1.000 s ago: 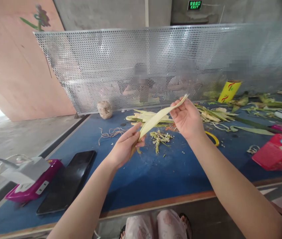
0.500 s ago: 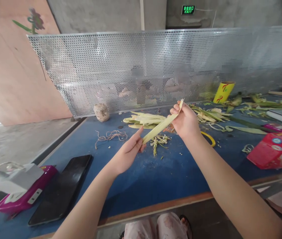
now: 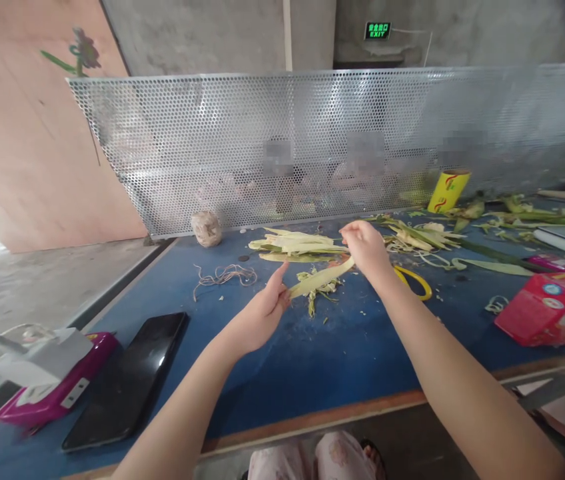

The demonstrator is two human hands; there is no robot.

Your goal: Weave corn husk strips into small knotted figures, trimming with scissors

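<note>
A pale green corn husk strip (image 3: 323, 277) stretches between my two hands above the blue table (image 3: 302, 373). My left hand (image 3: 265, 310) pinches its lower left end, thumb pointing up. The upper right end runs into the closed fingers of my right hand (image 3: 366, 250). Just behind the strip lies a pile of corn husks (image 3: 297, 241). Under it is a small heap of husk scraps (image 3: 312, 303), partly covered by the strip. Yellow scissor-like handles (image 3: 422, 287) show beside my right forearm, the rest of that tool hidden.
A black phone (image 3: 127, 380) and a magenta power strip (image 3: 47, 400) lie at the left. Tangled twine (image 3: 225, 277) and a wrapped lump (image 3: 206, 228) sit farther back. At the right are a red tissue pack (image 3: 547, 310), a yellow roll (image 3: 448, 191) and more husks (image 3: 425, 235). A perforated metal screen (image 3: 237, 147) stands behind.
My right hand has lowered and turned, bringing the strip's right end down so it slopes less. My left hand still pinches the other end. The whole view has shifted slightly.
</note>
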